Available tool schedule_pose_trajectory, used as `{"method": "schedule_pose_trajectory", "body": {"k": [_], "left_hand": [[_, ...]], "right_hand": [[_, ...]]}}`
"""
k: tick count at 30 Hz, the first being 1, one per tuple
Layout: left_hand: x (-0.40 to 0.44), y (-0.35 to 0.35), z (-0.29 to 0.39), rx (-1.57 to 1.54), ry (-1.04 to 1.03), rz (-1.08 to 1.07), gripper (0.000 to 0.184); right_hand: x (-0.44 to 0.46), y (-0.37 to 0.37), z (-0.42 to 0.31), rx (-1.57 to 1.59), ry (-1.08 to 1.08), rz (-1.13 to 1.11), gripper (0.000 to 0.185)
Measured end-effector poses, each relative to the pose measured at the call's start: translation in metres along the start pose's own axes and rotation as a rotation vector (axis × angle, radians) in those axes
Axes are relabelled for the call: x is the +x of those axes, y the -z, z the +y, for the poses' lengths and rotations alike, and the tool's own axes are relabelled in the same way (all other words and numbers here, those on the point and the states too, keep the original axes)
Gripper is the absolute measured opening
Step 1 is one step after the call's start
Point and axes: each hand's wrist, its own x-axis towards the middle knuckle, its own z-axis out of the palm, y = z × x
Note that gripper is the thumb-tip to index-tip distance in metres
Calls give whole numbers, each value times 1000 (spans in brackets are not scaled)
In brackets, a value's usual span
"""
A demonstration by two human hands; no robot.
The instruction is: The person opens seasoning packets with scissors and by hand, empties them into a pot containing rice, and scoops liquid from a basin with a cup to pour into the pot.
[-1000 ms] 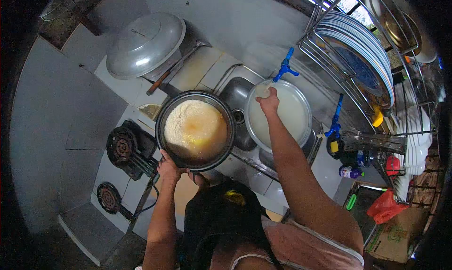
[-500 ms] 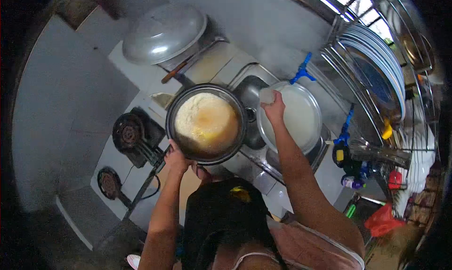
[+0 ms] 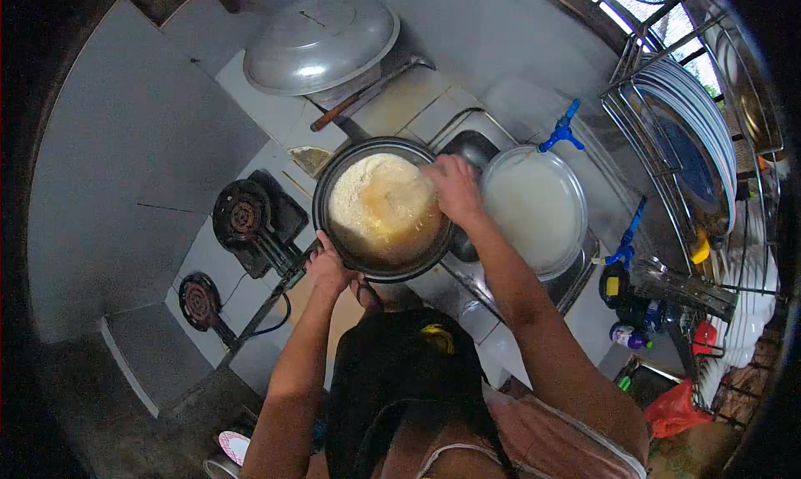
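My left hand (image 3: pixel 328 269) grips the near left rim of a dark round pot (image 3: pixel 373 272), the thumb laid over the edge. Inside the pot, pale rice-like grains (image 3: pixel 367 183) heap toward the far left, with cloudy liquid (image 3: pixel 400 241) at the near side. My right hand (image 3: pixel 455 191) is over the pot's right rim, its fingers curled and partly smeared by motion; whatever they hold is hidden. Just right of that hand, a clear-rimmed basin (image 3: pixel 577 229) holds milky liquid (image 3: pixel 531 208) over the sink.
Two burners (image 3: pixel 242 215) stand at left. Behind is a large lidded metal pan (image 3: pixel 321 45), beside a wooden-handled utensil (image 3: pixel 334 112). A blue tap (image 3: pixel 564 128) rises behind the basin. A rack with plates (image 3: pixel 686 137) and several bottles (image 3: pixel 630 335) line the right side.
My right hand has moved left from above the basin, where it held a small translucent cup, to the pot's right rim. My left hand stays on the pot. The view has shifted slightly.
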Motion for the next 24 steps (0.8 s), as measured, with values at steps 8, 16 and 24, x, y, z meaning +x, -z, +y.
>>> {"method": "schedule_pose_trajectory", "body": {"k": [8, 16, 24], "left_hand": [[-2, 1, -1, -22, -50, 19, 162], [6, -7, -2, -25, -14, -32, 167], [1, -8, -3, -16, -68, 52, 165]], "right_hand": [[-38, -31, 114, 366, -845, 338, 67], [-66, -38, 172, 286, -953, 413, 70], [-60, -38, 177, 320, -1080, 383, 79]]}}
